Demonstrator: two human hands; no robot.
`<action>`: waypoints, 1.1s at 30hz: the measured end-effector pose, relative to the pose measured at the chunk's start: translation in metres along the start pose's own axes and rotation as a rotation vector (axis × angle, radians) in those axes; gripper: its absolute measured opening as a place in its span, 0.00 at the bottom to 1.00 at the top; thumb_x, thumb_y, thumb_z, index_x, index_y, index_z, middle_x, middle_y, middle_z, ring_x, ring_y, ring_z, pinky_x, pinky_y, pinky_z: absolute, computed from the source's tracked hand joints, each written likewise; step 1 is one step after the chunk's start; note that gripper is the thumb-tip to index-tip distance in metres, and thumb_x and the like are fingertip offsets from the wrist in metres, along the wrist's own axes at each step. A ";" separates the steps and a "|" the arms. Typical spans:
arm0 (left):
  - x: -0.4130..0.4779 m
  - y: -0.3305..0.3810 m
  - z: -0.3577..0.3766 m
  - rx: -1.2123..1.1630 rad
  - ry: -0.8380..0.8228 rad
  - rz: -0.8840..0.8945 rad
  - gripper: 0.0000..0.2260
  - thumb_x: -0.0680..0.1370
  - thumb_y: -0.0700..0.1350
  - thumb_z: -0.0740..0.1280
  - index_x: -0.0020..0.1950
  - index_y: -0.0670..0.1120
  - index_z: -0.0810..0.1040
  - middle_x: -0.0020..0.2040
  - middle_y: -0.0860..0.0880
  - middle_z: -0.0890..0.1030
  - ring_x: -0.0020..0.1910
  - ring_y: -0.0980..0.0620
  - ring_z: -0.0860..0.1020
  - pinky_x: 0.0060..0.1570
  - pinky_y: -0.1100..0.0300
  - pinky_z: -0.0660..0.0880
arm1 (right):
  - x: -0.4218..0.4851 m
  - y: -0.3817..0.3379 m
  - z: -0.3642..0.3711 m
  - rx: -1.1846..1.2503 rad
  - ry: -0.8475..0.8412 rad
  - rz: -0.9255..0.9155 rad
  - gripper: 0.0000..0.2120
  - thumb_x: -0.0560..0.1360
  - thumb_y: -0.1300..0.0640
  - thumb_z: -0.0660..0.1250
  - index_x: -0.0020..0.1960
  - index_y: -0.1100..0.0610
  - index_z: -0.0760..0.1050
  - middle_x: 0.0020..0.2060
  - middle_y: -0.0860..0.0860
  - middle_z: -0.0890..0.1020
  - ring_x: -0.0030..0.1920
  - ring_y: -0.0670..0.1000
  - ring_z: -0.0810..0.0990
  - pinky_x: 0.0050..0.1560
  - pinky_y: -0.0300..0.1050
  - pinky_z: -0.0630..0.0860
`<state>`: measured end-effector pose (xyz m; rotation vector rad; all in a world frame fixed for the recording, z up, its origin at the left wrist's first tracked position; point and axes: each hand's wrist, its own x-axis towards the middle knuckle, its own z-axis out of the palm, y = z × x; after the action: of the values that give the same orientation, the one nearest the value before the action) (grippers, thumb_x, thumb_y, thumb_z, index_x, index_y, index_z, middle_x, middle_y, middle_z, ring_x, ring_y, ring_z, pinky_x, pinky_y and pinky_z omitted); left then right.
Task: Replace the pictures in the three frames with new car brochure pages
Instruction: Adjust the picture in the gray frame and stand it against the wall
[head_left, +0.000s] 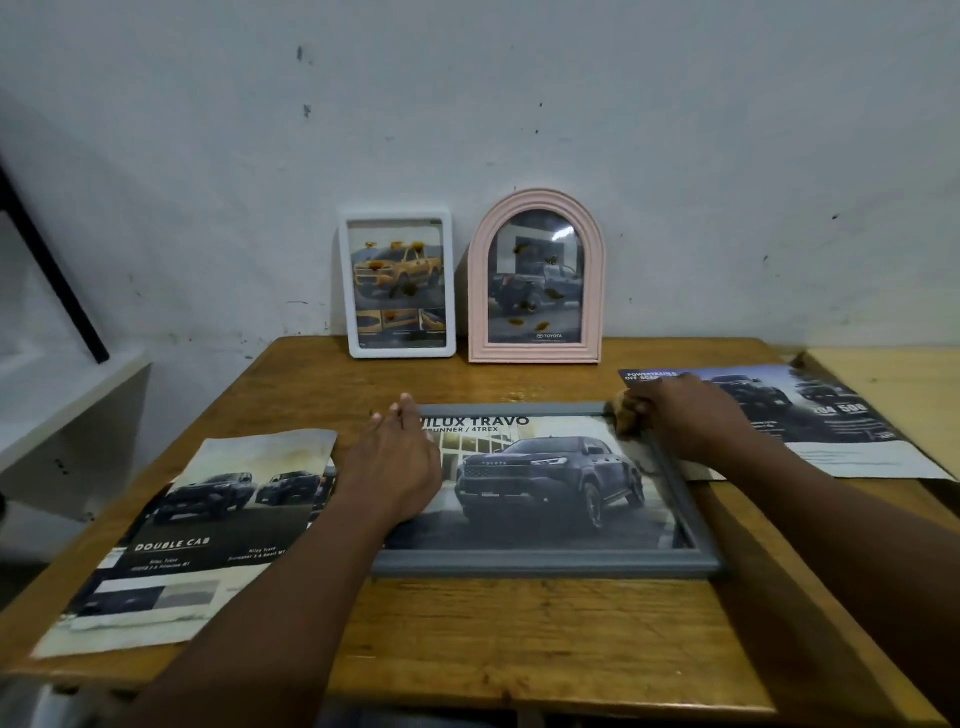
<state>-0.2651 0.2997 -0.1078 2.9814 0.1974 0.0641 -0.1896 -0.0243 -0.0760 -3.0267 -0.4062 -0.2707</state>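
Your worn wooden table (519, 623) carries a flat grey rectangular frame (545, 564) holding a glossy dark-pickup page. Your left hand (389, 462) lies open, fingers extended, on its left edge; your right hand (670, 415) curls over its top right corner. Creased brochure pages (197, 525) lie either side. Against the wall stand a white rounded-rectangle frame (397, 283) and a ridged pink arched frame (535, 278).

Wooden table (519, 623): 3 frames (545, 564), 2 brochures (197, 535)
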 end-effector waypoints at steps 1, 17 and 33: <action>0.001 0.000 0.000 -0.018 -0.011 -0.002 0.29 0.86 0.53 0.49 0.84 0.42 0.46 0.83 0.40 0.56 0.81 0.39 0.56 0.77 0.43 0.56 | -0.004 0.007 -0.002 0.075 0.021 0.032 0.09 0.74 0.61 0.62 0.38 0.49 0.72 0.43 0.55 0.83 0.43 0.60 0.79 0.38 0.48 0.74; -0.029 0.014 -0.027 -0.014 0.037 -0.174 0.30 0.78 0.57 0.63 0.77 0.47 0.64 0.71 0.44 0.74 0.67 0.41 0.74 0.62 0.46 0.73 | -0.125 0.008 -0.094 0.044 -0.637 -0.048 0.12 0.78 0.57 0.65 0.58 0.48 0.80 0.50 0.43 0.81 0.49 0.43 0.79 0.40 0.33 0.74; -0.034 0.021 -0.038 -0.223 0.022 -0.203 0.17 0.75 0.58 0.67 0.59 0.52 0.70 0.50 0.52 0.79 0.46 0.50 0.80 0.50 0.50 0.80 | -0.071 -0.048 -0.046 0.278 -0.332 0.250 0.27 0.73 0.47 0.67 0.67 0.58 0.68 0.63 0.58 0.77 0.60 0.58 0.77 0.56 0.48 0.75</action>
<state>-0.2979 0.2802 -0.0676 2.7236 0.4622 0.0886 -0.2771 -0.0006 -0.0416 -2.8021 -0.0698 0.2836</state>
